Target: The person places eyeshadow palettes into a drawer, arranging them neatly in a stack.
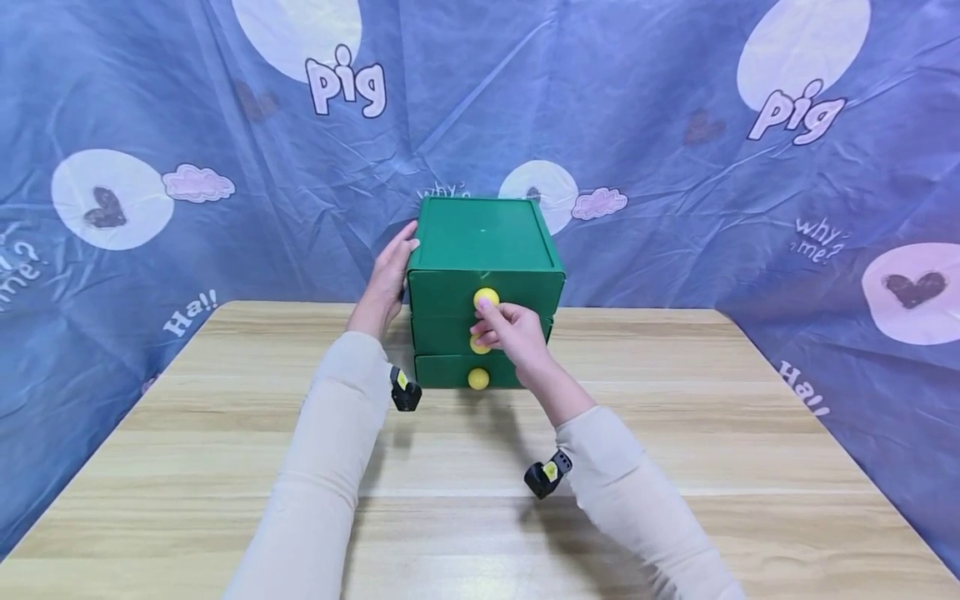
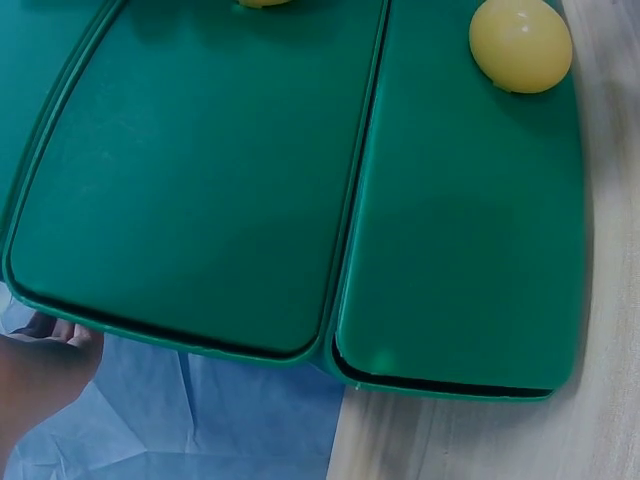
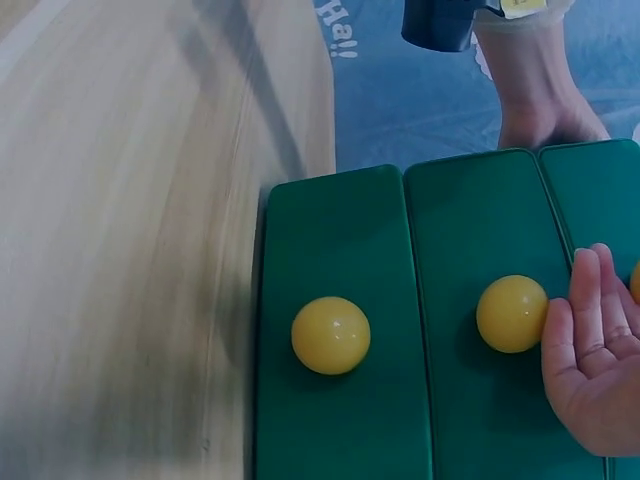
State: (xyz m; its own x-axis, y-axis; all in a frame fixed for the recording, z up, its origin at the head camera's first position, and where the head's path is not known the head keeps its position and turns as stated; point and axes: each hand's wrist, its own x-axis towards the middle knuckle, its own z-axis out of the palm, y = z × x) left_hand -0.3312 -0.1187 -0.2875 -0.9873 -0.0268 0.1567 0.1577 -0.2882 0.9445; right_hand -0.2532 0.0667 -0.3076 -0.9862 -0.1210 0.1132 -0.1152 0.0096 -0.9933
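A green three-drawer box (image 1: 483,242) with round yellow knobs stands at the far middle of the wooden table (image 1: 675,467). My left hand (image 1: 393,267) lies flat against the box's left side, fingers straight; the left wrist view shows only a sliver of that hand (image 2: 40,370). My right hand (image 1: 489,318) is at the drawer fronts, fingertips touching the underside of the top knob (image 1: 486,297) and covering part of the middle knob (image 1: 478,346). The right wrist view shows my right hand (image 3: 590,330) palm up with loosely bent fingers beside the middle knob (image 3: 512,313). All three drawers look closed.
The bottom knob (image 1: 478,379) is uncovered just above the tabletop. A blue printed cloth (image 1: 712,167) hangs behind the table and along both sides. Bare wood stretches in front of the box and to its left and right.
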